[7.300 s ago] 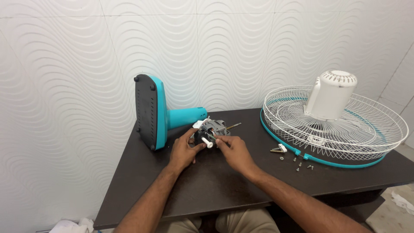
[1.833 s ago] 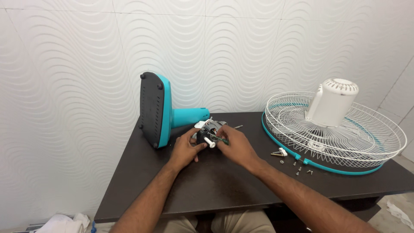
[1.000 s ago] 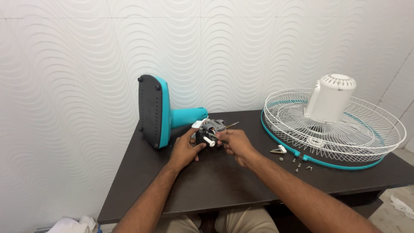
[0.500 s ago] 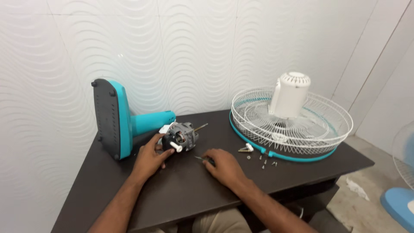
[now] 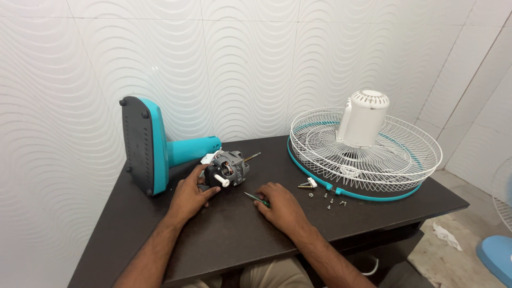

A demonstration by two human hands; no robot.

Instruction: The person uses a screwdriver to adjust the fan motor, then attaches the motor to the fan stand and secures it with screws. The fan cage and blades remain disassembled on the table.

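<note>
A: In the head view, why does the left hand rest there?

B: It steadies the fan motor, I think. The fingers curl against the near side of the motor, touching it, so that it does not roll on the dark table. The hand is closed loosely on it, not clamped hard.

A: And where exactly is the motor?

B: On the table, just in front of the teal neck of the fan base, which lies on its side with the grey underside to the left. The motor is bare metal, round, with a thin shaft towards the wall and a white plastic knob towards the person.

A: What about the right hand?

B: It lies flat on the table with the fingers together, and the tips cover the end of a small green-handled screwdriver. I cannot tell whether it really pinches the tool or only touches it.

A: And the other parts?

B: The white wire fan guard with a teal rim lies flat at the right, and a white plastic motor cover stands upright in it, out of the way. A few small screws lie loose between the guard and the right hand.
</note>
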